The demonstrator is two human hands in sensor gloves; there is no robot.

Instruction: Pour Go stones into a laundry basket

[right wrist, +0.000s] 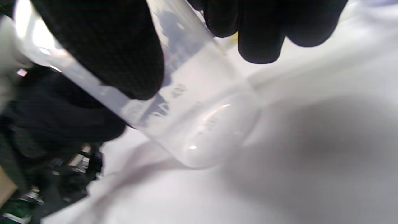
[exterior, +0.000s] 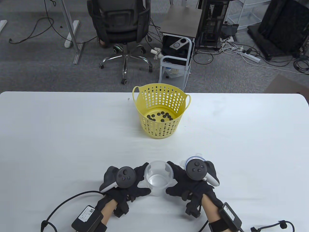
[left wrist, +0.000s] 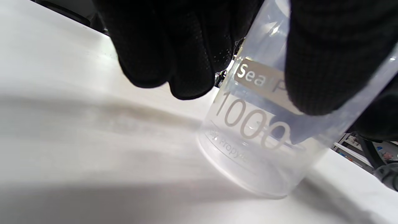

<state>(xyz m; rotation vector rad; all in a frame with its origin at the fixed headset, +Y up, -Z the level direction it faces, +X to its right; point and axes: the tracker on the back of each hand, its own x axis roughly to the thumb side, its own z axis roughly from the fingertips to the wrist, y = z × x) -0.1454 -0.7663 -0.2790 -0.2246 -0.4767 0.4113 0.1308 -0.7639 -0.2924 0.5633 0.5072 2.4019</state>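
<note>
A yellow perforated laundry basket (exterior: 161, 111) stands upright at the table's far middle, with several black Go stones (exterior: 159, 116) on its bottom. A clear plastic beaker (exterior: 158, 178), empty, stands upright on the table near the front edge. My left hand (exterior: 131, 181) holds its left side and my right hand (exterior: 181, 181) holds its right side. In the left wrist view the beaker (left wrist: 264, 130) shows "1000" printing under my gloved fingers (left wrist: 323, 62). In the right wrist view the beaker (right wrist: 192, 115) rests on the table under my fingers (right wrist: 105, 46).
The white table (exterior: 60, 135) spreads wide on both sides of the basket. A tiny object (exterior: 128, 98) lies left of the basket. Beyond the far edge are an office chair (exterior: 122, 29) and a cart (exterior: 177, 53). Cables trail from both wrists.
</note>
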